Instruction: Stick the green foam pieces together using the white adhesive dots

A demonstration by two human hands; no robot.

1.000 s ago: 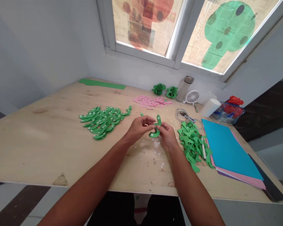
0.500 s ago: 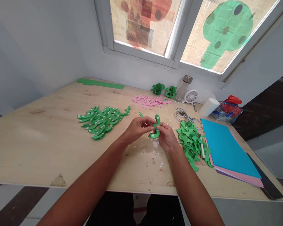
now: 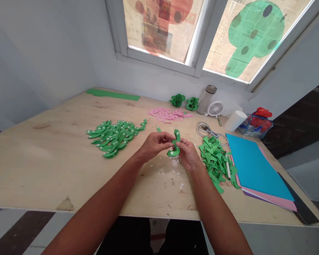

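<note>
Between my hands, above the table's middle, is a curved green foam piece (image 3: 172, 153) with small white squares on it. My left hand (image 3: 156, 143) pinches it from the left, and my right hand (image 3: 187, 151) grips it from the right. Small white bits (image 3: 175, 162) lie on the wood below. To the left spreads a pile of similar curved green pieces (image 3: 117, 136), many with white squares. A small green piece (image 3: 158, 129) lies just beyond my left hand.
Green scraps (image 3: 214, 159) with a white marker (image 3: 228, 166), then blue sheets (image 3: 257, 166), lie right. Behind are pink pieces (image 3: 168, 115), tape rolls (image 3: 204, 129), two green foam balls (image 3: 177, 100), a bottle (image 3: 207, 99), a fan (image 3: 215, 108) and a green strip (image 3: 113, 94).
</note>
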